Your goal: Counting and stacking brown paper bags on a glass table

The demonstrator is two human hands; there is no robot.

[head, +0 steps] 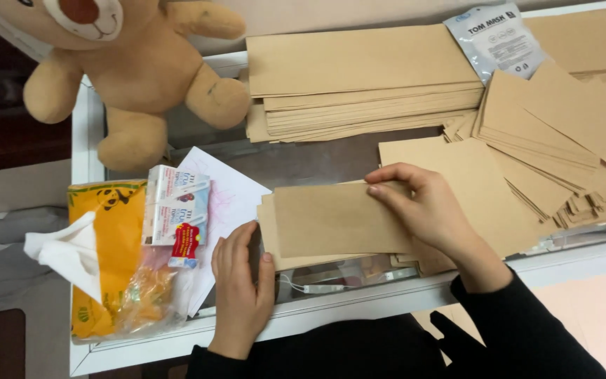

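Observation:
A small stack of folded brown paper pieces [331, 221] lies on the glass counter in front of me. My right hand [426, 210] rests flat on the top piece, fingers pressing its right end. My left hand [241, 281] sits at the stack's left edge, thumb touching the lower left corner, fingers slightly curled, gripping nothing that I can see.
A tall stack of large brown sheets [366, 81] lies at the back, a fanned heap of folded brown pieces [555, 147] at the right. A teddy bear [135, 63], an orange tissue pack [106, 253], small white boxes [177, 210], white paper [233, 196] and a silver pouch [496, 38] surround them.

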